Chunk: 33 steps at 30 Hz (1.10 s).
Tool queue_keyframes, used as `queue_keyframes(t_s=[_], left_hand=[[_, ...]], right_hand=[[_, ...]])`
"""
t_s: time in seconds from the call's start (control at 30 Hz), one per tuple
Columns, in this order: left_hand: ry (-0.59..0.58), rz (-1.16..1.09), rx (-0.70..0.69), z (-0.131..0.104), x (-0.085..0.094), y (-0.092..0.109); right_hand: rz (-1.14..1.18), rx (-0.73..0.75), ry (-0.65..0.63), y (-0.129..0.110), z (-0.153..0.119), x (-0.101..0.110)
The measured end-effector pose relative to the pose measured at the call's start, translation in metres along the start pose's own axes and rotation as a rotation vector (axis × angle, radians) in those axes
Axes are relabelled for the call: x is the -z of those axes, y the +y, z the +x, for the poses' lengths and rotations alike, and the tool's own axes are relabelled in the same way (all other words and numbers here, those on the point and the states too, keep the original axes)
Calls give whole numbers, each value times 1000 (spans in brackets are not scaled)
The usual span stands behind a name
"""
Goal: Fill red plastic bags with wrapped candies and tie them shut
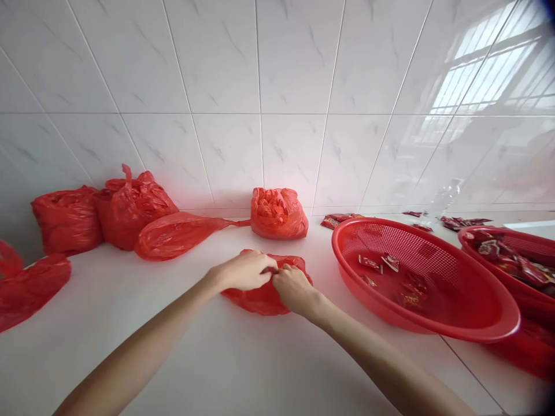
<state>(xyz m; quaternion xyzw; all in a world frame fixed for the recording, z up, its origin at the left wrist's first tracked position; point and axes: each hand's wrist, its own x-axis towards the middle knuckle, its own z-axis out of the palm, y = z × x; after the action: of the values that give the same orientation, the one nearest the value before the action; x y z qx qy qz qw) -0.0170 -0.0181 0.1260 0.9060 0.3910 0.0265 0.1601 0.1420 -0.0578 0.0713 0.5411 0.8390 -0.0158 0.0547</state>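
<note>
A red plastic bag (260, 301) lies low on the white counter in front of me. Over its top, my left hand (248, 270) and my right hand (295, 289) meet, fingers curled inward and pinching the bag's gathered film. Their fingertips nearly touch, and part of the bag is hidden under them. Just behind stands another red bag (280, 215), its open top showing crumpled red pieces. To the right of my right hand is a red plastic basket (368, 294) with several small wrapped snack packets (390, 262) in it.
Full red bags (69, 222) stand at the left by the tiled wall, with a loose red bag (177, 234) beside them. A second red basket (477, 234) heaped with packets is at the far right. A clear plastic bottle (446, 199) and loose packets lie along the wall.
</note>
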Motion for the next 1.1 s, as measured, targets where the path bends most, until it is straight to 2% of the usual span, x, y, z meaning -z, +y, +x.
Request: queue_keyframes(t_s=[0.03,0.1,0.2,0.3,0.43,0.53,0.6,0.73,0.83,0.97,1.1], left_hand=[[-102,137,59,7,-10,-6],[-200,242,136,15,-24,-19],[-236,298,187,14,-32,-37],[-240,313,186,7,-30,-44],[-259,319,167,3,-27,-37],[-135,337,51,6,-30,-29],[-97,357,0,12,-34,-24],[-190,405,71,25,-39,-24],[-247,440,136,30,-37,-29],[-350,452,223,28,-31,-32],[-388,408,202,21,-24,-20]], right_hand=[[-4,-13,-5,1,1,-4],[-10,-76,-22,7,1,-12],[-14,-202,-69,18,-2,-18],[-17,-249,-109,24,-5,-17],[-21,-200,-121,19,-8,-7],[-36,-146,-77,10,-7,1],[-36,-118,-62,4,-4,4],[-35,-144,-58,4,6,1],[-19,-183,-117,15,9,-1],[7,-194,-206,30,4,1],[21,-163,-206,33,-6,13]])
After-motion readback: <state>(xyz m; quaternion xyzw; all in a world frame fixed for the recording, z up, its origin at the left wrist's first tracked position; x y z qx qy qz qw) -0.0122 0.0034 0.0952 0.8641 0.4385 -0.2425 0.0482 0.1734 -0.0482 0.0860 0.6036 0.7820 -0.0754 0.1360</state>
